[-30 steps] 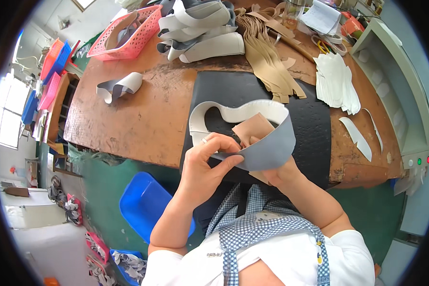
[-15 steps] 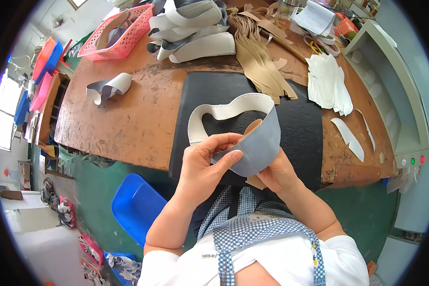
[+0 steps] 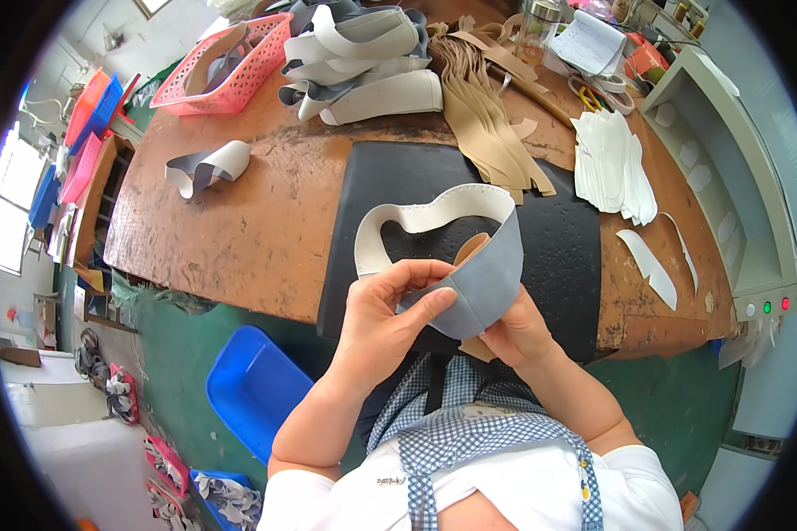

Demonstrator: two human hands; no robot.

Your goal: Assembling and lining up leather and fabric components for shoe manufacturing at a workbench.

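Note:
A looped band of leather-like material [image 3: 485,288], grey-blue on one face and white with a stitched edge on the other, is held up over a black mat [image 3: 558,257]. My left hand [image 3: 385,310] pinches its near left part, thumb on the grey-blue face beside a seam and fingers inside the loop. From the right, my right hand [image 3: 521,332] grips the lower side; its fingertips are partly hidden behind the band. A curled tan strip [image 3: 471,249] shows inside the loop, and a tan end [image 3: 477,349] sticks out below, between the hands.
Stacked grey-white bands [image 3: 381,97], a bundle of tan strips [image 3: 487,124] and a pink basket [image 3: 230,93] lie at the back. White cut pieces [image 3: 611,168] sit on the right, near a grey machine frame [image 3: 757,239]. A single band [image 3: 208,168] rests left; a blue bin [image 3: 252,389] stands below.
The whole view has shifted slightly, so the table things appear a little lower. Both hands keep the same hold on the band, which has hardly moved.

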